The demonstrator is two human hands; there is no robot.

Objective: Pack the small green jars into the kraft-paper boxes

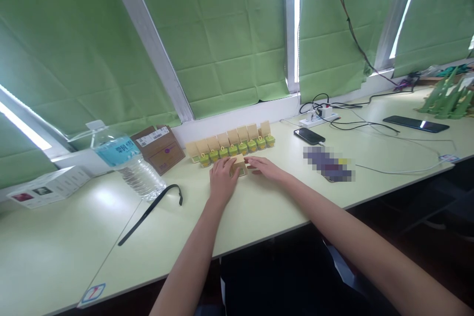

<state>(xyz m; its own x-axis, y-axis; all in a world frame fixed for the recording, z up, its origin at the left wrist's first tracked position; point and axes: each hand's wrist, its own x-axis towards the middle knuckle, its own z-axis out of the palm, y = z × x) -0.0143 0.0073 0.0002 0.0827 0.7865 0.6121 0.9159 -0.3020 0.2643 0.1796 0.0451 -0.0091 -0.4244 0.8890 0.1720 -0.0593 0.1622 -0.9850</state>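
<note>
On the table in front of me is a small tan box (240, 162) with a pale clear part at its lower front. My left hand (222, 177) is closed on the box's left side, fingers on top and thumb at the front. From the right, my right hand (265, 168) reaches in with fingers stretched out, their tips at or very near the box's right side; whether they touch it I cannot tell. Just behind the hands runs a row of several small green pieces with yellow loops (242, 148), backed by upright tan flaps (222, 139).
Left are a tilted-looking water bottle (135, 168), a black strap (151, 215), a brown cardboard box (163, 150) and white boxes (50, 190). Right are a black phone (309, 136), a blurred-out item (328, 163), a power strip (319, 119), cables, and another phone (416, 123).
</note>
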